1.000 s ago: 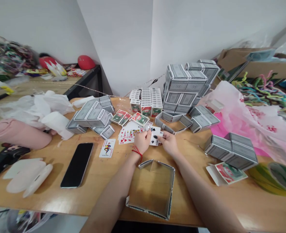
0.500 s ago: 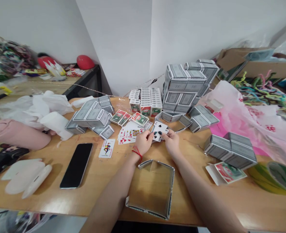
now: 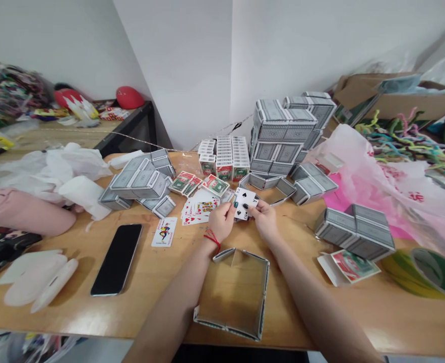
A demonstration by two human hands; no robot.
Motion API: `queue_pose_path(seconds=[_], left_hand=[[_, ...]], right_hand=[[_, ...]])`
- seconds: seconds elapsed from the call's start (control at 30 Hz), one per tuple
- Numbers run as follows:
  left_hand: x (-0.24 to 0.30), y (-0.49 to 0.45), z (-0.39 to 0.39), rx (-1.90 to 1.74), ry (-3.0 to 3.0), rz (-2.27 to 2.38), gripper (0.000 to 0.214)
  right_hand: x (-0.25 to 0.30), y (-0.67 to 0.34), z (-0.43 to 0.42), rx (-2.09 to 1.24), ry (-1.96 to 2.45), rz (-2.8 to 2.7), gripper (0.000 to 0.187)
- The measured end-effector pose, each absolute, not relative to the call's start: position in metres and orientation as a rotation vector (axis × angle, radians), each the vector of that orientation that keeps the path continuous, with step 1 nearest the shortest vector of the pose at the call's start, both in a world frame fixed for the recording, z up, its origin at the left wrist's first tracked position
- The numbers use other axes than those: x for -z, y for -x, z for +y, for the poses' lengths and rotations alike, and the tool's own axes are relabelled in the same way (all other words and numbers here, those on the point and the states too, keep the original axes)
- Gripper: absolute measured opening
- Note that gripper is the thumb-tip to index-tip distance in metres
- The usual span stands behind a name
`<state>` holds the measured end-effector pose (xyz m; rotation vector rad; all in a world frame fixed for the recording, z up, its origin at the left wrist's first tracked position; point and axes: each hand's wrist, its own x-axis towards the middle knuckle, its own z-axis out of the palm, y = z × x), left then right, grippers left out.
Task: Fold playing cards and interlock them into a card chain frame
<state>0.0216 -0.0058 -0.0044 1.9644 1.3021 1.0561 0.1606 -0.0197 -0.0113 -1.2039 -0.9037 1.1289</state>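
Observation:
Between my two hands are playing cards (image 3: 245,200), with a two of spades in front and part of an ace beside it. My left hand (image 3: 223,220), a red string on its wrist, pinches the cards' left side. My right hand (image 3: 264,219) grips their right side, thumb over the face. Left of my hands lie fanned face-up cards (image 3: 199,207) and a joker card (image 3: 164,232). Just beyond are red and green card boxes (image 3: 186,183). Below my wrists, between my forearms, stands an open frame of folded card panels (image 3: 264,297).
A tall stack of grey card-covered blocks (image 3: 282,136) stands at the back right, near rows of card packs (image 3: 224,159). A phone (image 3: 117,259) lies left. On the right are more grey blocks (image 3: 354,232), an opened card box (image 3: 353,266) and a tape roll (image 3: 422,272).
The cards have turned a little between my hands, and the two of spades shows more upright. Both hands stay in nearly the same place. The whole view has shifted slightly.

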Motion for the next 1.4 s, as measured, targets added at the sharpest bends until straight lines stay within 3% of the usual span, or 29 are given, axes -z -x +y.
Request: queue_pose_path(seconds=[0.07, 0.33, 0.83, 1.4], left_hand=[[0.0039, -0.0218, -0.0060, -1.149, -1.953, 1.310, 0.021], [0.0084, -0.0191, -0.0025, -1.122, -1.937, 1.330, 0.029], [0.0091, -0.0193, 0.0013, -1.174, -2.002, 1.602, 0.019], [0.0033, -0.0148, -0.0027, -1.079, -2.085, 1.462, 0.020]], right_hand=[[0.0130, -0.1600, -0.0197, -1.140, 1.204, -0.915, 0.025], [0.0163, -0.1608, -0.0190, -1.141, 1.213, -0.952, 0.022], [0.0188, -0.1617, -0.0179, -1.054, 1.261, -1.231, 0.028], [0.0167, -0.1619, -0.0212, -0.958, 1.293, -1.298, 0.026]])
